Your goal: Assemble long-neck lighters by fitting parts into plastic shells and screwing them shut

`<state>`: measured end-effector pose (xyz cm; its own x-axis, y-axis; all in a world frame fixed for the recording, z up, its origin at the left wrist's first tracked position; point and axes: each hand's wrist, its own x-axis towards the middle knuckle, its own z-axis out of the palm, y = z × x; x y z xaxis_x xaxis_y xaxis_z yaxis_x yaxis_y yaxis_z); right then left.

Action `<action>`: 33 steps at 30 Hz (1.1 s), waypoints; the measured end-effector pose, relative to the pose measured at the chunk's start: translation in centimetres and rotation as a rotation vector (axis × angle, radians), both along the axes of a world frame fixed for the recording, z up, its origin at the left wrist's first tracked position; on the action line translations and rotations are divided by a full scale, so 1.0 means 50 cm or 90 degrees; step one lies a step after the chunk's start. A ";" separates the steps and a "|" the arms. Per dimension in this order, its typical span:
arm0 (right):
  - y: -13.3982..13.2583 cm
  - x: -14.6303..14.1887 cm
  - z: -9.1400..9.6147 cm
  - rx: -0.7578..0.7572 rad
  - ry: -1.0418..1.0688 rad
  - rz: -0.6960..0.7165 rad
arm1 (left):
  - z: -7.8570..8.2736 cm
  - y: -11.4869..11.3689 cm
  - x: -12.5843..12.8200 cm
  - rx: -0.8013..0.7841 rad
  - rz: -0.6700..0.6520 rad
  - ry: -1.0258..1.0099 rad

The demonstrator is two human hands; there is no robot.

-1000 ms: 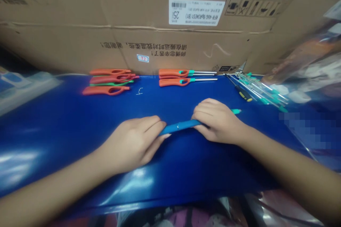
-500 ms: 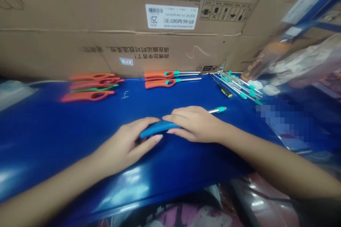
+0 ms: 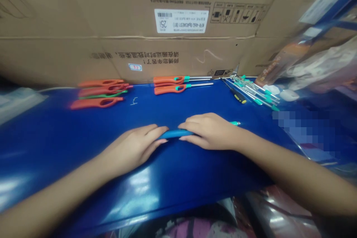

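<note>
A blue lighter handle (image 3: 176,134) spans the gap between my two hands above the blue table. My left hand (image 3: 139,143) is closed round its left end, thumb below and fingers on top. My right hand (image 3: 213,131) grips the other end, hiding it. Past the right wrist peeks a teal end (image 3: 235,123) of a metal rod; whether the rod is in that hand or joined to the handle cannot be seen.
Behind, two orange lighters with metal rods (image 3: 170,89) lie before a large carton (image 3: 125,11). Orange, red and green handle shells (image 3: 97,102) are at left. A pile of teal-ended rods (image 3: 252,91) and a yellow-black screwdriver (image 3: 238,97) lie at right. The table's front edge (image 3: 156,214) is near me.
My left hand has closed its thumb and fingers further over the left end of the blue handle. The teal end shows less behind my right wrist. The view has shifted slightly.
</note>
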<state>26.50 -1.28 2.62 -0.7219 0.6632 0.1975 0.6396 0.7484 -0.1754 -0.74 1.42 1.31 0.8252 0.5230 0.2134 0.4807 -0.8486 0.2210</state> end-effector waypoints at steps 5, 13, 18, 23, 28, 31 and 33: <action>0.015 0.022 0.004 -0.011 -0.016 -0.014 | 0.002 0.013 -0.017 0.004 0.015 -0.006; 0.020 0.018 -0.016 0.052 -0.004 -0.014 | 0.008 0.004 -0.014 -0.038 0.030 0.005; 0.009 -0.001 -0.033 0.144 0.017 0.024 | 0.011 -0.012 -0.006 -0.018 -0.005 0.021; -0.003 -0.012 -0.030 0.172 0.033 0.046 | 0.005 -0.018 -0.003 0.003 -0.027 0.018; -0.011 -0.010 -0.025 0.164 0.028 0.059 | 0.006 -0.024 0.001 -0.035 -0.039 0.006; -0.007 -0.008 -0.020 0.167 0.022 0.043 | 0.006 -0.019 -0.002 -0.026 -0.025 0.014; 0.002 0.000 -0.011 0.171 0.015 0.025 | 0.005 -0.006 -0.010 -0.008 -0.010 0.016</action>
